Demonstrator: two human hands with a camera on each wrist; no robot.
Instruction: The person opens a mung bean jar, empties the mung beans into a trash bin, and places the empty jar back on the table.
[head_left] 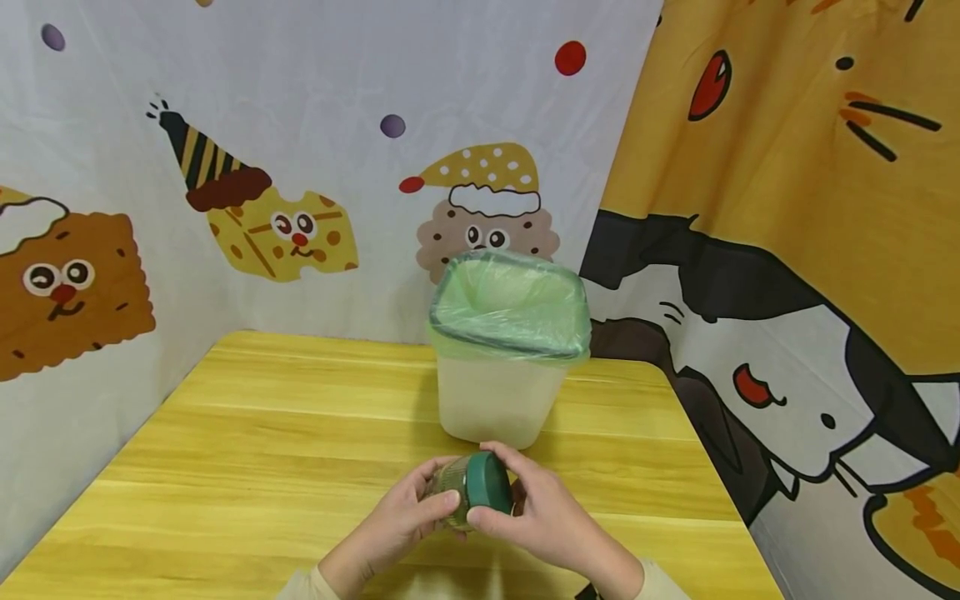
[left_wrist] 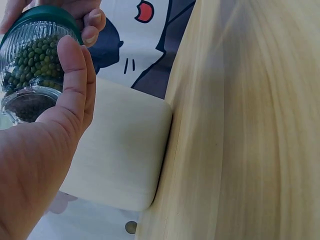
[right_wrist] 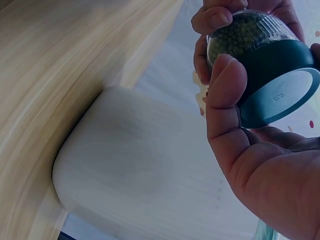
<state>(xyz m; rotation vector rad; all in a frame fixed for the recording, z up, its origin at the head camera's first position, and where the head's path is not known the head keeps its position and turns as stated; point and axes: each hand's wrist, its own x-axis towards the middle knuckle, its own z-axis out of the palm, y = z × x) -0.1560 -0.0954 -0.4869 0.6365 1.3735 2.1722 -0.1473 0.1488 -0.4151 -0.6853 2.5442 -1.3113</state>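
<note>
A clear ribbed jar (left_wrist: 32, 65) with a dark green lid (right_wrist: 275, 80) lies tilted sideways between my two hands, above the table's near part. Small green beans, like mung beans (left_wrist: 40, 59), fill part of it. My left hand (head_left: 405, 508) grips the glass body, thumb on the near side. My right hand (head_left: 543, 508) holds the green lid, with thumb and fingers curled round its rim. In the right wrist view the lid's flat top faces the camera, and the lid sits on the jar.
Just beyond my hands a whitish bin (head_left: 495, 400) stands on the yellow wood-grain table (head_left: 300, 433). A green plastic bag (head_left: 510, 308) lines it and folds over its rim. Cartoon-printed cloth (head_left: 315, 83) hangs behind the table and along its right side.
</note>
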